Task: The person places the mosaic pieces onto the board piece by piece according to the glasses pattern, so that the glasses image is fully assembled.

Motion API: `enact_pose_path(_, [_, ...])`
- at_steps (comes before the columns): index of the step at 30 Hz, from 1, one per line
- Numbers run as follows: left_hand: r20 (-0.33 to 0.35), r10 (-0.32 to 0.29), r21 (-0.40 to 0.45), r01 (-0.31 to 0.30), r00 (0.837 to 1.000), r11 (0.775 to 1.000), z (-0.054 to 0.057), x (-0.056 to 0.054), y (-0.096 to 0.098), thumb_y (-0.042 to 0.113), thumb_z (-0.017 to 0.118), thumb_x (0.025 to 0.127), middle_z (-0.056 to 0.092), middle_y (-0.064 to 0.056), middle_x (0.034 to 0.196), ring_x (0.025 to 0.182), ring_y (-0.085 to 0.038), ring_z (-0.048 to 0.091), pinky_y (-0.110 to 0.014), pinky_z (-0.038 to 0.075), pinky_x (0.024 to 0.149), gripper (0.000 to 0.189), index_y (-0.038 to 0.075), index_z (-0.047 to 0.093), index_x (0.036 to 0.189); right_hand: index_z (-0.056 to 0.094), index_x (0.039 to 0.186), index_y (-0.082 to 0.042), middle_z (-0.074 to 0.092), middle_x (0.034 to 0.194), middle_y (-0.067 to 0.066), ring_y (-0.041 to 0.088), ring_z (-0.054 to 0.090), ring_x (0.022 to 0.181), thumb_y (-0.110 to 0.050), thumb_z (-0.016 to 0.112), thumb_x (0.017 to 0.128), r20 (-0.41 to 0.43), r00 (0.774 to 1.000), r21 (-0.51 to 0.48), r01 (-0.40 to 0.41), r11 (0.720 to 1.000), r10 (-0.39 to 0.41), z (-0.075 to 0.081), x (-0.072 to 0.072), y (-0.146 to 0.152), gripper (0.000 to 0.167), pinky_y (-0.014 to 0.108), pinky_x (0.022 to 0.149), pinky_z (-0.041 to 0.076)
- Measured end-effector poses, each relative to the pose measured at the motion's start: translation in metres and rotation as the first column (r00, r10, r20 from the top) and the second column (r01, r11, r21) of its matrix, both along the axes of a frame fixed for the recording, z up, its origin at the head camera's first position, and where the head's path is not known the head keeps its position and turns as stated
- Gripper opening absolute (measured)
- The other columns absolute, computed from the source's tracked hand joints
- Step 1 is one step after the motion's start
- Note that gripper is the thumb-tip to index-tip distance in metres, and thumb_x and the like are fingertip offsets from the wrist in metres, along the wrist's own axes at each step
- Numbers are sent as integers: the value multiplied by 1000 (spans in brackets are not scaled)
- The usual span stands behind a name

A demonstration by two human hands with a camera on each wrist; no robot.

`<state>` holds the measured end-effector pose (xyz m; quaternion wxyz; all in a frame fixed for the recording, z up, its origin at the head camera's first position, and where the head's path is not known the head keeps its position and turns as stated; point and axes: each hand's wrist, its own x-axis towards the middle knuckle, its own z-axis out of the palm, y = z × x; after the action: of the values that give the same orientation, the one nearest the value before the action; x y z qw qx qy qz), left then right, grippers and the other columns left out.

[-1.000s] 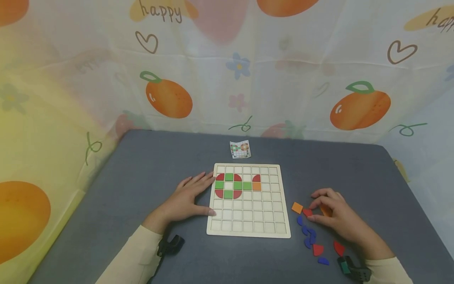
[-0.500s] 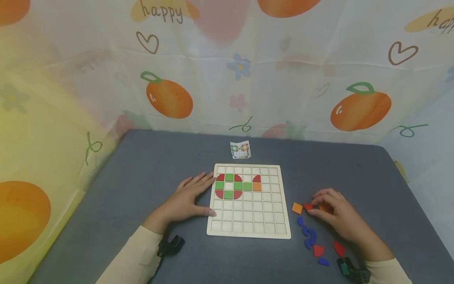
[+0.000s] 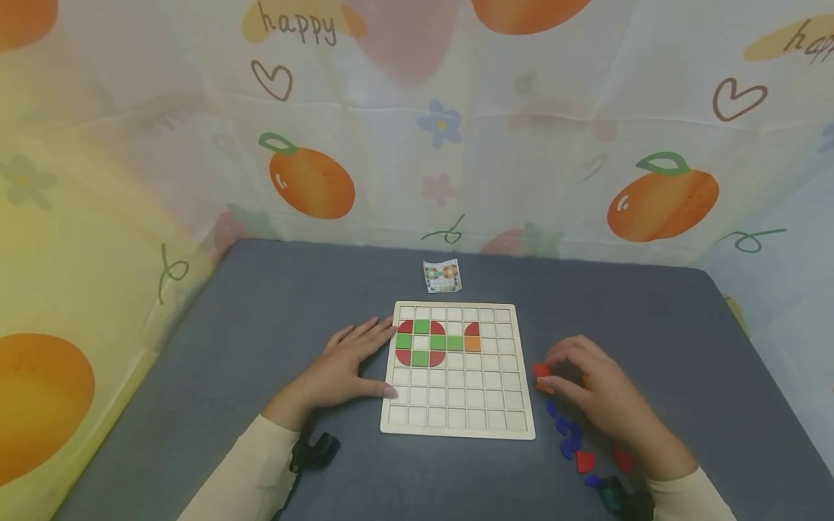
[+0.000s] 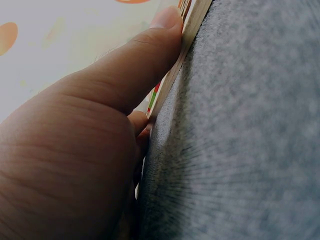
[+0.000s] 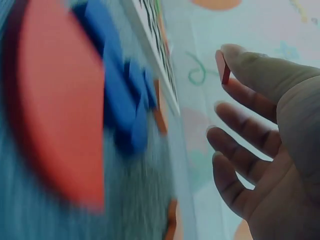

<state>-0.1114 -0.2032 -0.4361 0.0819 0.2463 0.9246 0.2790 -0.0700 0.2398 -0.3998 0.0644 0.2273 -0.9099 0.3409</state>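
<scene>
A square wooden grid board [image 3: 456, 398] lies on the table, with red quarter-circle and green square tiles in a ring at its upper left. A green square leads right from the ring to an orange square [image 3: 472, 344] with a red quarter-circle tile above it. My left hand [image 3: 342, 369] rests along the board's left edge, fingers straight and thumb on the rim. Just right of the board, my right hand [image 3: 596, 391] pinches a red quarter-circle tile [image 5: 223, 67] between thumb and finger, raised in the right wrist view. Another orange square tile [image 3: 544, 388] is partly covered by that thumb.
Below the right hand lie several blue curved pieces [image 3: 570, 438] and a red tile [image 3: 585, 462]. Another red tile [image 3: 622, 459] is by the wrist. A small printed card [image 3: 442, 276] lies behind the board. A patterned curtain [image 3: 391, 181] borders the table's back.
My right hand has picked the red quarter-circle tile up and moved left with it, toward the board's right edge. The left hand has stayed in place.
</scene>
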Motion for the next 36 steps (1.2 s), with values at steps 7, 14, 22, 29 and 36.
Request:
enact_pose_path(7, [2, 2, -5, -2, 1000, 1000, -2, 0, 0, 68, 86, 85, 27, 3, 177, 165, -27, 15, -63, 7, 126, 112, 18, 36, 172, 74, 105, -22, 65, 117, -8, 18, 62, 110, -12, 90, 92, -14, 999, -13, -50, 999, 50, -3, -12, -28, 23, 49, 90, 55])
enact_pose_path(14, [0, -7, -2, 7, 1000, 1000, -2, 0, 0, 67, 85, 86, 27, 4, 178, 165, -26, 15, -62, 7, 126, 111, 18, 35, 173, 72, 104, -20, 65, 115, -4, 22, 61, 108, -13, 89, 94, 7, 998, -3, -61, 998, 61, -4, -21, -55, 21, 46, 85, 52])
enact_pose_path(22, [5, -6, 1, 6, 1000, 1000, 0, 0, 0, 66, 86, 86, 27, 3, 178, 165, -27, 15, -61, 7, 126, 112, 17, 35, 173, 74, 102, -16, 65, 113, 0, 29, 58, 111, -17, 86, 97, 81, 996, 50, -52, 997, 48, -12, -29, -83, 13, 52, 95, 52])
enact_pose_path(29, [8, -12, 5, 12, 1000, 1000, 2, 0, 1, 65, 86, 86, 26, 2, 178, 165, -27, 14, -61, 6, 126, 112, 16, 35, 173, 75, 101, -15, 64, 110, 0, 28, 56, 109, -17, 89, 94, 62, 998, 83, -17, 996, 12, -19, -33, -92, 16, 50, 94, 52])
enact_pose_path(36, [9, -10, 4, 10, 1000, 1000, 2, 0, -1, 64, 87, 86, 27, 2, 178, 165, -27, 15, -61, 6, 126, 112, 16, 35, 172, 77, 106, -12, 64, 110, 1, 29, 58, 111, -16, 88, 95, 72, 997, 100, -1, 995, -6, -21, -34, -94, 17, 51, 96, 51])
